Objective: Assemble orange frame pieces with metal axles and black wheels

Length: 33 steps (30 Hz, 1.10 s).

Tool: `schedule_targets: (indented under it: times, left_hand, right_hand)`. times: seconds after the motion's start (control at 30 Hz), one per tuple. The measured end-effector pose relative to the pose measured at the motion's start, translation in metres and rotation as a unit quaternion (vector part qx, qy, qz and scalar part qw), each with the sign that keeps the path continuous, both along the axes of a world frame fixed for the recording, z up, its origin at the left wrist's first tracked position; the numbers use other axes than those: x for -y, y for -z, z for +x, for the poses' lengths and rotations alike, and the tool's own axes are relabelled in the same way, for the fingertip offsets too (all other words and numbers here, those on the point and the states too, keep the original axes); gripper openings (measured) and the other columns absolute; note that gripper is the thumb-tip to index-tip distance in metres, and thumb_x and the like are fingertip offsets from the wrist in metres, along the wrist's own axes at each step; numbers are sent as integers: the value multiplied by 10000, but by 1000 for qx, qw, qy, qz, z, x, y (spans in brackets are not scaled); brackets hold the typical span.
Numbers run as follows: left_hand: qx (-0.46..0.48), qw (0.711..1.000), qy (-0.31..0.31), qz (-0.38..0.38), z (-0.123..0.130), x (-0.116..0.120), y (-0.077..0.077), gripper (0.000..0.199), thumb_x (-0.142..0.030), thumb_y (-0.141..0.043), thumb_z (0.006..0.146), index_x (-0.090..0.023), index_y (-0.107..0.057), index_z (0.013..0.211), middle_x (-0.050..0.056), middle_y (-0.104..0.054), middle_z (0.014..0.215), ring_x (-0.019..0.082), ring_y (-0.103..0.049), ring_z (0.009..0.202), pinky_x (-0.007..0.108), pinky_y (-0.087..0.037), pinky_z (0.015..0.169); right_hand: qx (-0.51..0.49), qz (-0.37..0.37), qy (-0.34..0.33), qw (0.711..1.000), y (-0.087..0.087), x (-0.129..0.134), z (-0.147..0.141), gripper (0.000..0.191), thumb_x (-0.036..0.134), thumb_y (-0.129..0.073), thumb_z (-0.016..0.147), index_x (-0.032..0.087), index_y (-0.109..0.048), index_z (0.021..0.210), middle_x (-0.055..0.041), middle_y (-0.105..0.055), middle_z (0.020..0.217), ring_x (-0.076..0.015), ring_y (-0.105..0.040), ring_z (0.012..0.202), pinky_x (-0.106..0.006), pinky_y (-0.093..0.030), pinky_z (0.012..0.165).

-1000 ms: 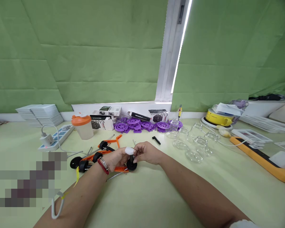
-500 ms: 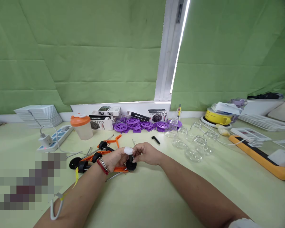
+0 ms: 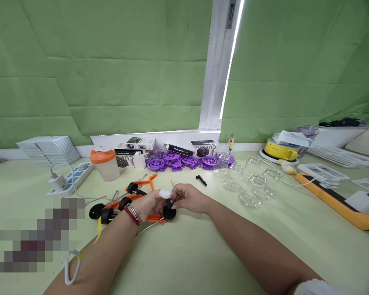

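My left hand (image 3: 150, 205), with a white covering on one digit, is closed round the stem of a black part with a round disc base (image 3: 169, 214). From the other side my right hand (image 3: 189, 198) has its fingers pinched together at that stem; whatever lies between its fingertips is too small to make out. Beside and behind my left hand lie orange plastic frames (image 3: 153, 180) with black round knobs (image 3: 107, 215) and thin metal rods (image 3: 148, 228). A small black crank-like piece (image 3: 201, 180) rests on the table beyond my right hand.
Clear glass jars (image 3: 250, 200) stand to the right. Purple wheel-shaped parts (image 3: 172, 159) and printed boxes (image 3: 132, 159) line the back. An orange-lidded shaker cup (image 3: 106, 164) and a power strip (image 3: 75, 178) are on the left; an orange-and-black case (image 3: 335, 200) lies far right.
Both hands stay at the black part with hardly any movement. The whole view has shifted very slightly.
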<state>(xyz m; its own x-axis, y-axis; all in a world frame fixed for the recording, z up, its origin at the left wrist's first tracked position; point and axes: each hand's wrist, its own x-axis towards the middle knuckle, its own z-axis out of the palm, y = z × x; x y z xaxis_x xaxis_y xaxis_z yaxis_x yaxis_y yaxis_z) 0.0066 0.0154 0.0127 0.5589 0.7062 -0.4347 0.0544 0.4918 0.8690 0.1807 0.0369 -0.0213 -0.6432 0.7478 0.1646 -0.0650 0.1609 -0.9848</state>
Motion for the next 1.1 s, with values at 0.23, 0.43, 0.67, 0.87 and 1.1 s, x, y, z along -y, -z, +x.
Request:
schedule_targets:
  times: [0.23, 0.43, 0.67, 0.87, 1.1]
  left_hand:
    - [-7, 1000, 10, -1, 0, 1, -2, 349, -503, -599, 594, -167, -566, 683, -1, -509, 458, 181, -528, 498, 285, -404, 482]
    - [-18, 999, 26, -9, 0, 1, -4, 421, -542, -604, 569, -160, -573, 744, 37, -591, 553, 199, -565, 539, 281, -399, 468]
    - [-7, 1000, 17, -11, -1, 0, -2, 386, -535, -618, 556, -168, -544, 651, 0, -528, 474, 165, -523, 485, 274, -408, 474]
    - [13, 1000, 6, -7, -1, 0, -2, 342, -495, -629, 551, -177, -508, 594, -34, -450, 404, 131, -464, 438, 255, -394, 463]
    - [25, 999, 31, -30, 1, 3, -8, 366, -474, -643, 522, -167, -555, 701, 20, -601, 555, 187, -567, 534, 265, -409, 461]
  right_hand:
    - [-12, 1, -4, 1000, 2, 0, -1, 336, 285, -790, 564, 160, -561, 775, 29, -546, 713, -101, -515, 666, -262, -427, 665]
    - [-20, -9, -3, 1000, 4, 0, -2, 292, 240, -775, 575, 159, -541, 729, 33, -542, 704, -95, -500, 655, -258, -412, 665]
    - [-22, -6, -4, 1000, 5, 1, -2, 261, 217, -750, 595, 156, -556, 759, 29, -542, 721, -101, -507, 676, -259, -409, 677]
    - [-22, -6, -5, 1000, 5, 1, -3, 275, 214, -753, 595, 154, -556, 777, 30, -543, 724, -99, -506, 676, -258, -410, 674]
    - [-25, -11, -6, 1000, 4, 2, -3, 253, 207, -749, 597, 155, -548, 740, 30, -548, 708, -97, -507, 668, -257, -409, 671]
